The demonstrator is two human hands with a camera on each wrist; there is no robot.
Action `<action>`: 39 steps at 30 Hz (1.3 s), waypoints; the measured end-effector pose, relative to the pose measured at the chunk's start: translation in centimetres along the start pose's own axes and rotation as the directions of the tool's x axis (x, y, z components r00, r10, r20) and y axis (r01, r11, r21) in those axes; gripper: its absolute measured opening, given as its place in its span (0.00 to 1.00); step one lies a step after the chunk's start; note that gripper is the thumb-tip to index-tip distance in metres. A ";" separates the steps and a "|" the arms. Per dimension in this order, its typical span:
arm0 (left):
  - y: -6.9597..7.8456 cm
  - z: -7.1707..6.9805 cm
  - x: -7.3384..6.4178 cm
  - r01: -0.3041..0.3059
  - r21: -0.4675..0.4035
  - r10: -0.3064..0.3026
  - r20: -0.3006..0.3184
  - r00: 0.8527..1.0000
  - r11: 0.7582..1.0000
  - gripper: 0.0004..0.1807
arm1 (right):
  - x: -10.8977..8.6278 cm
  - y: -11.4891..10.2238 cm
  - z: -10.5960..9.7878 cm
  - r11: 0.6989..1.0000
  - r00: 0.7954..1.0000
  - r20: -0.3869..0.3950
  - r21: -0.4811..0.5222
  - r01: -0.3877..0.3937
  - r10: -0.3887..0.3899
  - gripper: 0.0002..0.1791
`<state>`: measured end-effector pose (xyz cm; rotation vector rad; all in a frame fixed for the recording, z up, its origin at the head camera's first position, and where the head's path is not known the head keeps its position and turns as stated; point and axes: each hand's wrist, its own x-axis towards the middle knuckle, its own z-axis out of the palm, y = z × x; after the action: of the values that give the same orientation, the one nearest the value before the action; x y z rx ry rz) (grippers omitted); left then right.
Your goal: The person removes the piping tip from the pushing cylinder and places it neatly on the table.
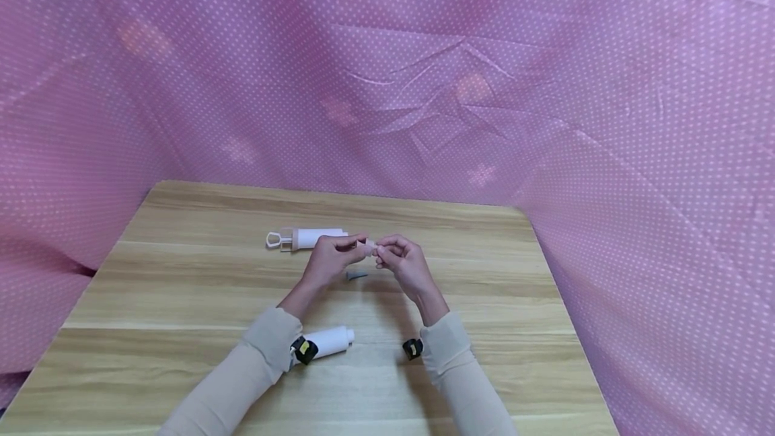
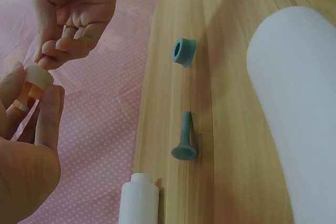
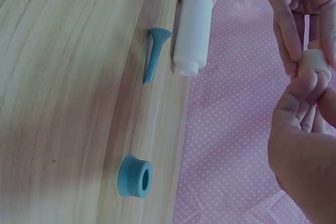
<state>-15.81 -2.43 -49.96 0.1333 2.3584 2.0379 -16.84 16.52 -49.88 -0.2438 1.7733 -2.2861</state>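
Between both hands, above the middle of the table, is a small cream cap-like piece (image 2: 39,76) with a pinkish lower part. My left hand (image 1: 329,261) holds it by the sides between thumb and fingers. The fingertips of my right hand (image 1: 407,266) pinch its other end. On the table below lie a teal tapered nozzle (image 3: 155,53) with a flared end and a short teal ring (image 3: 135,177) with a hole through it. The ring is hidden in the head view.
A white syringe-like tube (image 1: 311,238) with a loop-handled plunger lies behind my left hand. A second white cylinder (image 1: 331,340) with a narrow neck lies nearer, partly covered by my left wrist. Pink dotted cloth (image 1: 424,120) hangs around the wooden table (image 1: 502,328).
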 end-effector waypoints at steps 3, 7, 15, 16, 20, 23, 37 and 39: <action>0.0 0.1 0.0 0.011 -0.009 -0.011 -0.011 1.000 1.000 0.29 | 0.0 0.0 0.0 1.000 1.000 -0.001 -0.010 0.007 -0.007 0.04; 0.1 0.2 0.0 0.010 -0.020 -0.010 -0.028 1.000 1.000 0.27 | -0.1 0.2 0.0 1.000 1.000 0.003 -0.025 0.003 -0.003 0.04; 0.3 0.4 -0.1 -0.020 -0.019 0.018 -0.067 0.998 1.000 0.25 | -0.3 0.7 0.1 0.999 0.999 0.035 -0.052 -0.003 0.005 0.20; 0.3 0.4 -0.1 -0.020 -0.010 0.020 -0.069 0.997 1.000 0.25 | -0.4 0.7 0.1 0.999 0.999 0.047 -0.050 0.001 0.002 0.21; 0.4 0.6 -0.1 -0.020 0.011 0.021 -0.072 0.997 1.000 0.25 | -0.4 0.6 0.2 0.999 0.996 0.082 -0.034 0.030 -0.027 0.20; 0.5 0.7 0.1 -0.018 0.001 0.018 -0.075 0.997 1.000 0.25 | -0.4 0.3 0.3 0.998 0.995 0.088 -0.025 0.052 -0.050 0.20; 0.3 1.4 0.2 -0.046 -0.043 0.042 -0.091 0.995 0.998 0.21 | -0.5 0.4 0.1 0.996 0.996 0.053 -0.055 0.076 -0.073 0.22; 0.3 1.5 0.2 -0.047 -0.044 0.043 -0.097 0.994 0.998 0.21 | -0.5 0.2 0.1 0.995 0.996 0.053 -0.064 0.078 -0.075 0.22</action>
<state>-15.94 -0.89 -49.87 0.0907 2.3817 2.1649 -16.35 16.48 -50.08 -0.3838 1.8470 -2.2535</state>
